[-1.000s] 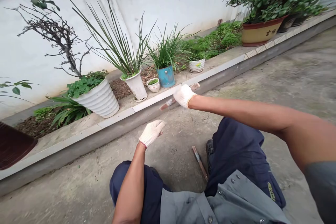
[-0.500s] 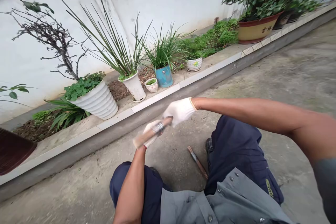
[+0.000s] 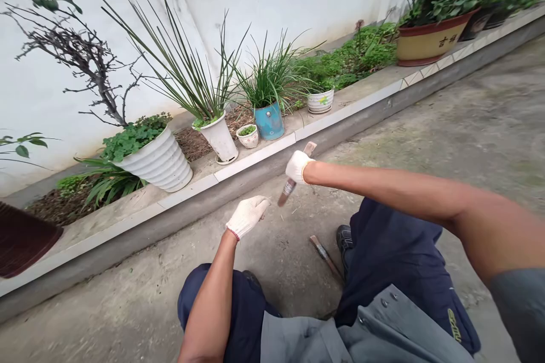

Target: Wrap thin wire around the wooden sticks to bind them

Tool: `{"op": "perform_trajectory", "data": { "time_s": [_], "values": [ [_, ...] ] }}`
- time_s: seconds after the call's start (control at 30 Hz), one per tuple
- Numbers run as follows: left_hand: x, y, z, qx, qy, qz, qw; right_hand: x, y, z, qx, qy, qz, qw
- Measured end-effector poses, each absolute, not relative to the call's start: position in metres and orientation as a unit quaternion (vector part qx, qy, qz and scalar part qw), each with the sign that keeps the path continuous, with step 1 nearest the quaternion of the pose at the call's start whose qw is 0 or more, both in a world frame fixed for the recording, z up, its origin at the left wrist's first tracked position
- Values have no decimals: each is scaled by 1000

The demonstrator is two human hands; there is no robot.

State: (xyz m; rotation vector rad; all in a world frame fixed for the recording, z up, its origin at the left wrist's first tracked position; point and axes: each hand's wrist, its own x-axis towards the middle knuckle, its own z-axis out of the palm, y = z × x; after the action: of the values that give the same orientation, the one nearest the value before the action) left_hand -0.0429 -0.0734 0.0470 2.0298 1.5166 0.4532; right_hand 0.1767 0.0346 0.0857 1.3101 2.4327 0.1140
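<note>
My right hand [image 3: 297, 166], in a white glove, is closed round a brush-like tool with a wooden handle and a metal band [image 3: 289, 188]. The tool points down and to the left, its end above the concrete ground. My left hand [image 3: 246, 215], gloved as well, sits lower left of it with the fingers curled into a loose pinch. What that pinch holds is too small to make out. A second brush-like tool [image 3: 324, 255] lies on the ground between my knees, beside my shoe [image 3: 343, 237].
A tiled kerb [image 3: 255, 159] runs across ahead, carrying a white ribbed pot [image 3: 157, 161], a tall white pot [image 3: 221, 139], a small bowl pot [image 3: 248, 137], a blue pot [image 3: 269, 121] and a large brown planter [image 3: 430, 42]. A white wall stands behind. A dark basket edge [image 3: 21, 241] shows at left.
My right hand swung the tool down against my left hand, then lifted it back up. The tool now points steeply downward. My left hand stayed in place.
</note>
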Motion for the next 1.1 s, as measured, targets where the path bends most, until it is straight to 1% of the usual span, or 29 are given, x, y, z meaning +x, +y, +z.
{"op": "perform_trajectory", "data": {
  "time_s": [0.07, 0.17, 0.2, 0.27, 0.33, 0.43, 0.5, 0.6, 0.67, 0.7, 0.77, 0.83, 0.93, 1.03, 1.1],
  "values": [
    [-49, -64, 51, 763, 568, 161, 264, 187, 35, 82, 412, 877, -12, 248],
    [-56, -51, 57, 758, 569, 145, 283, 202, 36, 83, 286, 887, -193, 307],
    [-57, -46, 58, 758, 565, 137, 296, 205, 37, 84, 243, 885, -254, 305],
    [-56, -38, 59, 760, 552, 129, 317, 207, 38, 88, 190, 893, -322, 250],
    [-51, -31, 57, 761, 537, 130, 339, 203, 43, 91, 188, 912, -327, 158],
    [-43, -22, 50, 750, 532, 129, 370, 193, 59, 90, 288, 921, -264, 10],
    [-38, -17, 43, 733, 543, 127, 389, 187, 75, 82, 386, 899, -201, -42],
    [-32, -13, 34, 700, 557, 135, 426, 186, 98, 59, 510, 848, -133, -64],
    [-29, -11, 30, 691, 553, 133, 446, 187, 106, 42, 548, 832, -85, -35],
    [-27, -10, 29, 694, 548, 126, 450, 188, 108, 35, 554, 830, -60, -3],
    [-25, -8, 28, 705, 544, 105, 444, 190, 107, 24, 541, 836, -26, 83],
    [-24, -5, 27, 717, 552, 86, 417, 192, 101, 20, 509, 845, -20, 162],
    [-29, 1, 29, 746, 570, 81, 334, 202, 86, 23, 446, 866, -44, 221],
    [-36, 2, 32, 773, 574, 76, 259, 222, 70, 32, 385, 883, -122, 239],
    [-39, -1, 33, 776, 576, 66, 247, 235, 61, 38, 328, 897, -185, 232]
  ]
}}
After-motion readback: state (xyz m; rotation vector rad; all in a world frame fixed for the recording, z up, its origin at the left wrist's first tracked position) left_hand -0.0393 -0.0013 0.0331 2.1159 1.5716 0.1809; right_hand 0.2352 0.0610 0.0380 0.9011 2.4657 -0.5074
